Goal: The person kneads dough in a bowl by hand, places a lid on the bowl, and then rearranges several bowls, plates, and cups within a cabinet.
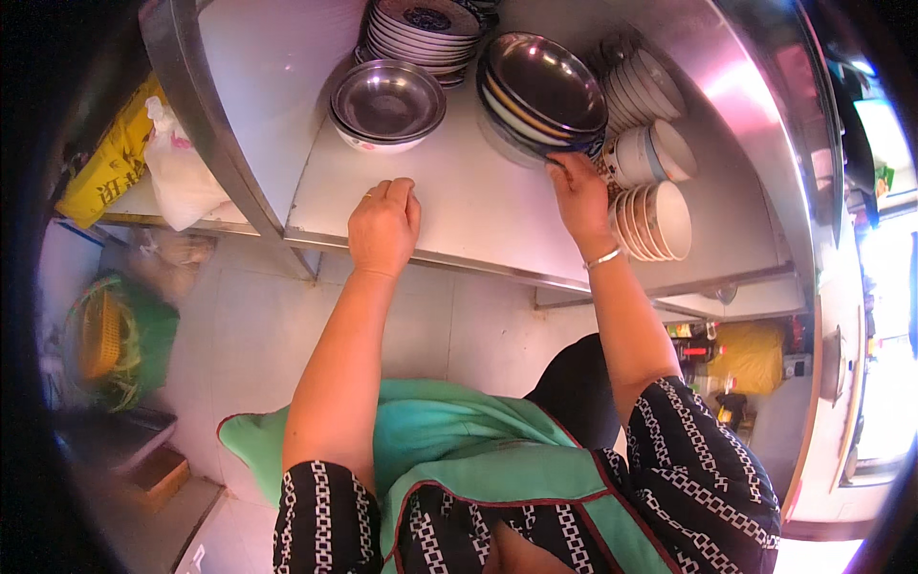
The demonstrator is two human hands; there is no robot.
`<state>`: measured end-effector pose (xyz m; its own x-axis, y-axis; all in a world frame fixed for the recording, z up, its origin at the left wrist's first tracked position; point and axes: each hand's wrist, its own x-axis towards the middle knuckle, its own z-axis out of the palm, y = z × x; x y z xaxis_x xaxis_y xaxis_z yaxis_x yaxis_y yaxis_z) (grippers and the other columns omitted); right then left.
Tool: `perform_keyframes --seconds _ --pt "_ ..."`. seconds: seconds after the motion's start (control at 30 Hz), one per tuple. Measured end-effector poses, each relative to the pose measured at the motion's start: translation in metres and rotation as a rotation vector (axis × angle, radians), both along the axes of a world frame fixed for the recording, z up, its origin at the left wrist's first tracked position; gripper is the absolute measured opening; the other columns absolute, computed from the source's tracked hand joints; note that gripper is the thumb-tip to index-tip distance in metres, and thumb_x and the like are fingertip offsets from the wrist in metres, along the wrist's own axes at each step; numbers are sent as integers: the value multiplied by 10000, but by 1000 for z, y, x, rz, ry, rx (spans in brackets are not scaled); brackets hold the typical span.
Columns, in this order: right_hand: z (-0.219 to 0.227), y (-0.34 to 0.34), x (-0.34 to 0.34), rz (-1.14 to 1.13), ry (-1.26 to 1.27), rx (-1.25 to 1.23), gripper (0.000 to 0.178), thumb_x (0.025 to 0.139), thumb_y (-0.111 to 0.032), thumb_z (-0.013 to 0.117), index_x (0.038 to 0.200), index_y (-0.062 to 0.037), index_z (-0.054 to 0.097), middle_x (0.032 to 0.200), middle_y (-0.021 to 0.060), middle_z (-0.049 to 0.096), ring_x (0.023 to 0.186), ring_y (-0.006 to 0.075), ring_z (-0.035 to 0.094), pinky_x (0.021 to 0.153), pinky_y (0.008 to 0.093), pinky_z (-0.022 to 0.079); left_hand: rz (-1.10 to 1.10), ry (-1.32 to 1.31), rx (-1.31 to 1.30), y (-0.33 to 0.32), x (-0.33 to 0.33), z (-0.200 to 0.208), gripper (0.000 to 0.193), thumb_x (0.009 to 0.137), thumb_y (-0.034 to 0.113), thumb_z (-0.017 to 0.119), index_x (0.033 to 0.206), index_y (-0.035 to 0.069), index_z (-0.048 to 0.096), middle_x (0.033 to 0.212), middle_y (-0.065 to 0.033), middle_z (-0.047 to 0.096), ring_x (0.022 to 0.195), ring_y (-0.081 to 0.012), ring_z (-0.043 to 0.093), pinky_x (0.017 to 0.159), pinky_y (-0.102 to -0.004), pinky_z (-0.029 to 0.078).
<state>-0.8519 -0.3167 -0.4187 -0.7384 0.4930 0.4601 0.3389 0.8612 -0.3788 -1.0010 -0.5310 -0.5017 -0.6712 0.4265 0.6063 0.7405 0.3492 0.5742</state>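
I'm watching remotely: left hand is curling in a loose fist at ten o'clock, right hand at two is touching the dish stack standing at one, pinching or not I can't tell; grey bowls are sitting at eleven

A white plastic bag sits beside a yellow bag.

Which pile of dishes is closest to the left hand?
The small bowl pile in front of the plate stack. It sits just beyond the left hand; no other is as close.
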Motion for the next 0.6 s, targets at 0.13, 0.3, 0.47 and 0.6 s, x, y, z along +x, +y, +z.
perform_keyframes --seconds 0.13,0.3,0.47,0.6 --pt "7 -38 38 67 -5 -58 134 811 -83 628 938 -43 642 906 136 615 825 312 589 719 358 479 -90 -156 49 -4 -7 -7 126 827 143 571 920 74 620 811 -74 629 711 -230 608 624 -333 496" --pt "15 -59 81 137 -48 -133 175 807 -61 617 974 -9 622 913 134 611 833 283 606 731 342 484 -368 -1183 288 -11 -11 37 389 903 395 541 1119 76 596 925 -51 626 743 -138 590 645 -274 468" --pt "34 -67 102 17 -78 -638 330 791 -40 536 1111 37 556 1036 155 609 726 212 636 676 299 499 -418 -1155 -4 -3 -4 120 641 810 535 587 1182 15 533 951 -77 601 713 -153 591 608 -273 487" --pt "28 -53 85 -99 249 -1178 381 853 -149 528 1165 69 515 1078 143 597 782 211 659 676 304 506 -357 -971 -275 33 -6 117 522 781 392 642 1123 8 551 878 -75 600 655 -146 595 553 -266 486"
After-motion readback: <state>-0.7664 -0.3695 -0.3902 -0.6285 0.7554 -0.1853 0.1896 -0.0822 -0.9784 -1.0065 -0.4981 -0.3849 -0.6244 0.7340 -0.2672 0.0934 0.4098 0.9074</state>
